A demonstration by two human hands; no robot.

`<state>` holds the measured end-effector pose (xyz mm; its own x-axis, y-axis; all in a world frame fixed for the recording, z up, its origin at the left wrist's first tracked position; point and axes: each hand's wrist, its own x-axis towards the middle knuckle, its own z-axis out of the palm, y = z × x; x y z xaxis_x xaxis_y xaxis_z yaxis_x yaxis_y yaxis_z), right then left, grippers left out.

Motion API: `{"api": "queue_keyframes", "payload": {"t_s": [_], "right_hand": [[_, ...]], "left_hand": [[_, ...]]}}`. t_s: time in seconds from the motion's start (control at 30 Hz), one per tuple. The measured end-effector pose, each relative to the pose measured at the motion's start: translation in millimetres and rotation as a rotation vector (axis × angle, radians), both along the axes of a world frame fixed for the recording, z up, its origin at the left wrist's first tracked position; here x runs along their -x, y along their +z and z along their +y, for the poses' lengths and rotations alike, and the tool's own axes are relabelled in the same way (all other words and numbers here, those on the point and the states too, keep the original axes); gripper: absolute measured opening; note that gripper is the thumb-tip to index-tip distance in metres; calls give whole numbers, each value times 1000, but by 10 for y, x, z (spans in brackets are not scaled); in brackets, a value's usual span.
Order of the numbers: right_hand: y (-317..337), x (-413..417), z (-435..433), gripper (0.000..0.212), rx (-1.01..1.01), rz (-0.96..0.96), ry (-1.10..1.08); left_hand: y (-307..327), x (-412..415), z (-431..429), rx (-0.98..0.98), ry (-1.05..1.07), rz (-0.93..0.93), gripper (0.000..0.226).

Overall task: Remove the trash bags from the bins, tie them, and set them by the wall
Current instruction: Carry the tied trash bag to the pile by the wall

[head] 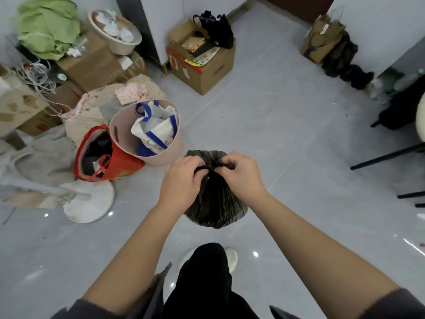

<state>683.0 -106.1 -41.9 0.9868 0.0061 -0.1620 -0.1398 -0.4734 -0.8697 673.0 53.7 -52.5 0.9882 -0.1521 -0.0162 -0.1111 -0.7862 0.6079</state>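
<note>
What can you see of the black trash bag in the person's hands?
The black trash bag is thin, glossy, pleated plastic, full and rounded below. Its neck is gathered into a twisted bunch on top. The left hand and right hand pinch that neck from both sides. It is beside the pink bin; whether it rests on the floor is unclear.

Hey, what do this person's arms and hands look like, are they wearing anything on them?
The left hand and the right hand are both bare: no gloves, and no ring, watch or bracelet shows. The forearms are uncovered too. The only clothing on the arms is dark grey fabric, the left sleeve and the right sleeve, ending near the elbows at the bottom edge of the view.
</note>
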Motion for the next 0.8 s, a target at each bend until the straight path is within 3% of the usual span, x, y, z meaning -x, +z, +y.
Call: {"api": "queue_keyframes", "payload": {"t_s": [0.27,0.57,0.8], "right_hand": [[-131,-1491,-1320,7,-16,23,-103],[-188,-3280,-2819,17,1,37,-247],[-276,-4569,-3991,8,-15,23,-273]], "left_hand": [[-142,-1635,-1332,30,-66,49,3],[-56,-3632,-2855,-10,-218,51,6],[-135,-4934,-4051,-1,-222,21,5]]}}
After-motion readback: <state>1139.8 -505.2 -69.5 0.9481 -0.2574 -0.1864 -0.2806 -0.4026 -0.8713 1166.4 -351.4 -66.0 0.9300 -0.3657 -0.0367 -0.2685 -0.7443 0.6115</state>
